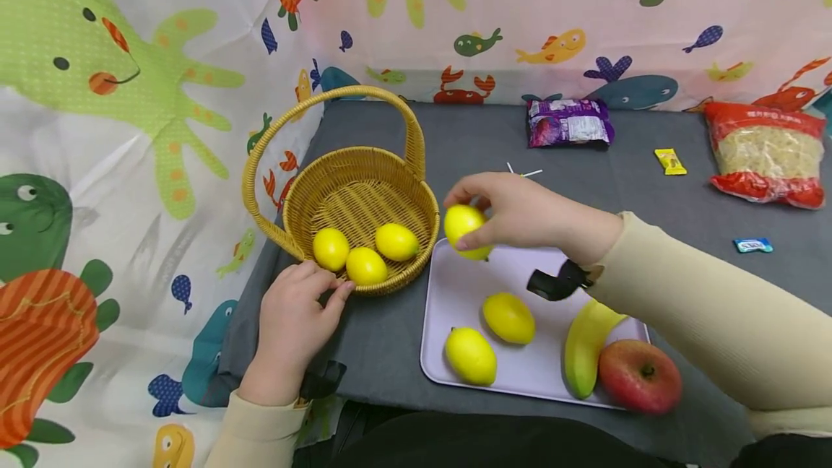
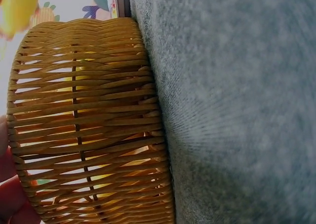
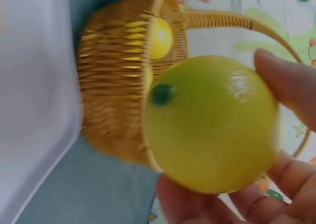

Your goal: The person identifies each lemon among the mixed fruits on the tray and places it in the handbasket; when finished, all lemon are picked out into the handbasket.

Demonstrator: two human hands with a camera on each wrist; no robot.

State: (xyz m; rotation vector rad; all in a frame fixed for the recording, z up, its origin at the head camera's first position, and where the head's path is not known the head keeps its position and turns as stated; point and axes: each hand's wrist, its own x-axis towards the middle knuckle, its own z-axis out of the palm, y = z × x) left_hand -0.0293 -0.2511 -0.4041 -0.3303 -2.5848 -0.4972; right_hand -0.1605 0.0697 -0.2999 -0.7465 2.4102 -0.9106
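Note:
My right hand (image 1: 520, 211) holds a yellow lemon (image 1: 463, 226) between thumb and fingers, above the tray's back edge and just right of the basket. In the right wrist view the lemon (image 3: 212, 125) has a green stem spot. My left hand (image 1: 299, 316) grips the near rim of the wicker basket (image 1: 364, 157), whose tall handle stands upright. Inside the basket lie three lemons (image 1: 367, 266). In the left wrist view the woven wall (image 2: 84, 120) fills much of the frame, with fingertips at its rim. Two more lemons (image 1: 471, 356) lie on the lilac tray (image 1: 533, 378).
A banana (image 1: 588, 345) and a red apple (image 1: 640, 376) are at the tray's right side. Farther back lie a purple packet (image 1: 568, 123), white sticks (image 1: 529, 173), a yellow sweet (image 1: 669, 162), a blue sweet (image 1: 752, 245) and a red bag (image 1: 767, 154). A patterned curtain (image 1: 442, 42) borders the table.

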